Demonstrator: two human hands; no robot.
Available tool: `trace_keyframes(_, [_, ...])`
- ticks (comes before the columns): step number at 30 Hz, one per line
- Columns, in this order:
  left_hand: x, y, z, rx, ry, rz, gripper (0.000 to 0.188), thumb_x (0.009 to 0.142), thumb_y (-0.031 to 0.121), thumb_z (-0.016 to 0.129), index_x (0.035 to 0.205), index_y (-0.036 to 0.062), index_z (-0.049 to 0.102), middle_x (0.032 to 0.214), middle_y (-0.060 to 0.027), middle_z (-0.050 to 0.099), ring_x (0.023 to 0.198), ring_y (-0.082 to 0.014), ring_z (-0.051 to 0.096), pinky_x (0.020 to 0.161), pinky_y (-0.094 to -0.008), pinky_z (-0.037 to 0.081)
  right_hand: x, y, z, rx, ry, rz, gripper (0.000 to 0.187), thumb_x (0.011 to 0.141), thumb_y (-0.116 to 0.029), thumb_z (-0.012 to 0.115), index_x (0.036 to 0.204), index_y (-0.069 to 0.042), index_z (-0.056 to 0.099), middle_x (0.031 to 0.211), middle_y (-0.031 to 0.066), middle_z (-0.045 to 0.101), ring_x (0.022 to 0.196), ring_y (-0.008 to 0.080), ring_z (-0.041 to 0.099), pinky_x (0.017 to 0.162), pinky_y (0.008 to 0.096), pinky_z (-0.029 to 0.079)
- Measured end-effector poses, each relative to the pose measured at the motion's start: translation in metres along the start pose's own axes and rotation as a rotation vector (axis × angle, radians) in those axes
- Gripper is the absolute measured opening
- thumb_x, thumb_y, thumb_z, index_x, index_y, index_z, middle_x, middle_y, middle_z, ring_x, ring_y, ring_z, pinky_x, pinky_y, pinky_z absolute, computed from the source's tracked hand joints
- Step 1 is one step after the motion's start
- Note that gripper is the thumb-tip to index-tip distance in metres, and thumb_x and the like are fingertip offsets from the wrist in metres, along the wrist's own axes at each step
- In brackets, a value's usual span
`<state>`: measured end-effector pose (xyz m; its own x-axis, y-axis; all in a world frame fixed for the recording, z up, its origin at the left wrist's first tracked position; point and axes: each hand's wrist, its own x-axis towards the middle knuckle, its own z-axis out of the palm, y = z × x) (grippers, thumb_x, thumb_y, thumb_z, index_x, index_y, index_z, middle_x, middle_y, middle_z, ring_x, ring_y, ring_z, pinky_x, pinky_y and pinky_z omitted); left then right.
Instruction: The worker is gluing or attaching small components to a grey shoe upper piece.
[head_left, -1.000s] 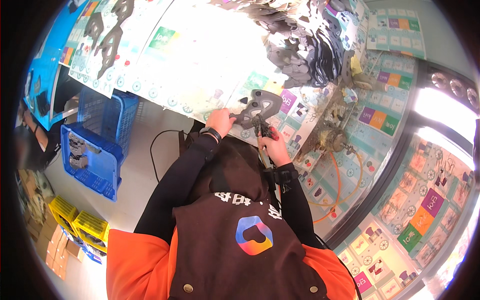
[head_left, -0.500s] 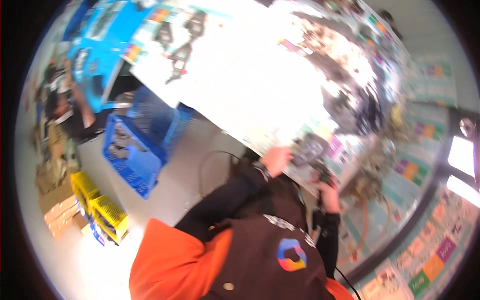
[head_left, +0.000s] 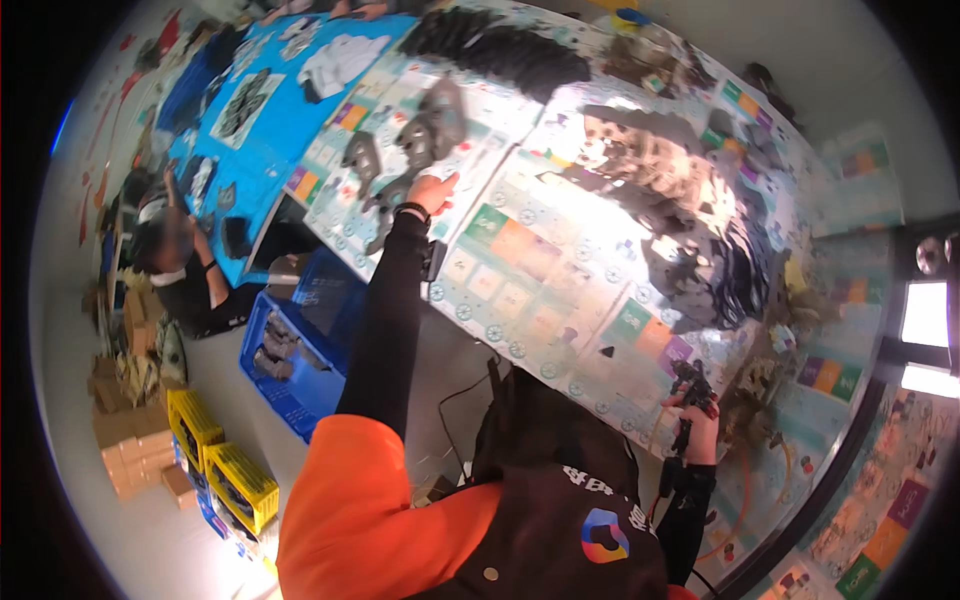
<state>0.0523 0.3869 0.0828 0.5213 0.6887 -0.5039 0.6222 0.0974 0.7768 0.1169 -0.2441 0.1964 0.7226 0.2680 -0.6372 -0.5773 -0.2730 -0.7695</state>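
Note:
My left hand [head_left: 432, 194] is stretched far out over the table, its fingers apart, and I see nothing held in it. Right beside it lie several dark grey moulded pieces; one of these grey pieces [head_left: 445, 112] looks smeared by motion, and another grey piece [head_left: 362, 156] lies to the left. At the table's near right edge my right hand [head_left: 700, 424] is wrapped round a black handheld tool [head_left: 692, 384]. Its exact kind is unclear. A small black piece [head_left: 607, 351] lies on the table left of that tool.
A long table [head_left: 520, 285] with a printed cover carries piles of dark pieces [head_left: 715, 245] and a crumpled clear bag [head_left: 650, 150]. Left are a blue-topped table [head_left: 262, 160], a seated person [head_left: 185, 265], a blue crate [head_left: 290, 395], yellow crates [head_left: 240, 480] and cardboard boxes [head_left: 135, 445].
My left hand has moved far left and forward, away from the grey piece that was in front of me. That piece is gone from there. My right hand with the tool has shifted right and nearer.

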Motion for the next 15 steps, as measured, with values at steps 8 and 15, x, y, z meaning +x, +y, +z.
trace_keyframes(8, [-0.074, -0.067, 0.256, 0.245, -0.419, 0.505, 0.025, 0.09, 0.026, 0.068, 0.092, 0.0025, 0.061, 0.085, -0.0121, 0.069, 0.074, -0.0226, 0.067, 0.071, -0.0368, 0.054, 0.015, 0.006, -0.016, 0.035, -0.032, -0.03, 0.04, 0.075, -0.002, 0.05, 0.113, -0.002, 0.061, 0.092, 0.006, 0.072, 0.062, 0.0071, 0.054, 0.049, 0.022, 0.042])
trace_keyframes(15, [-0.119, 0.009, 0.469, 0.23, -0.273, 0.499, 0.041, 0.092, 0.036, 0.072, 0.104, -0.0023, 0.065, 0.085, -0.0111, 0.073, 0.063, -0.0161, 0.069, 0.055, -0.0282, 0.053, -0.022, 0.037, -0.057, 0.133, 0.077, -0.026, 0.043, 0.074, 0.001, 0.049, 0.116, -0.001, 0.059, 0.092, 0.0083, 0.069, 0.066, 0.0075, 0.055, 0.052, 0.0209, 0.042])
